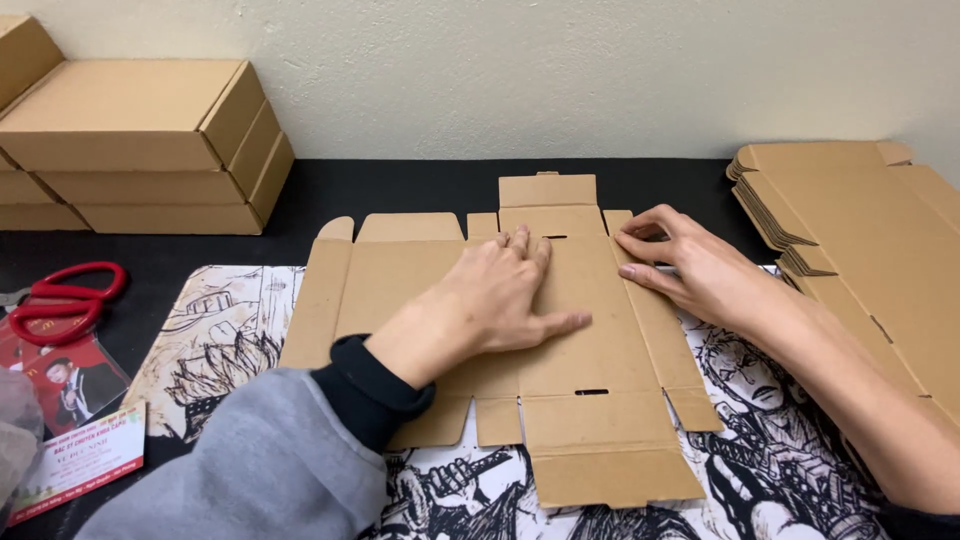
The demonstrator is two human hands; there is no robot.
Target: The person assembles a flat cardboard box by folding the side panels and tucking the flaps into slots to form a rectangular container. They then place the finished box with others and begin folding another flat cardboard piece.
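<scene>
Flat die-cut cardboard box blank (590, 340) lies unfolded on the illustrated black-and-white mat (215, 340), which covers the middle of the dark desk (400, 185); blank is roughly centred in front of me, tabs and flaps spread on all sides, one slot visible near its lower panel. My left hand (505, 295) rests palm down on the middle panel of the blank, fingers spread and extended, thumb pointing right, gripping nothing, only pressing flat on the cardboard. Left forearm in a grey sleeve with a black cuff. My right hand (685, 265) sits at the right edge of the blank near the upper corner, fingers bent and their tips touching the narrow side flap along its fold line; I cannot tell whether the flap is pinched or merely pushed. Right forearm bare, crossing over the mat. Far right: a stack of unfolded blanks (860, 230) of the same brown cardboard, fanned slightly, well apart from the working piece but just beside my right arm. Far left, against the pale wall: stacked assembled flat boxes (150, 150), closed lids. Left edge of desk: red-handled scissors (65, 300), lying closed above a printed card with a portrait (75, 385), with a second white and red card (80, 460) below it
</scene>
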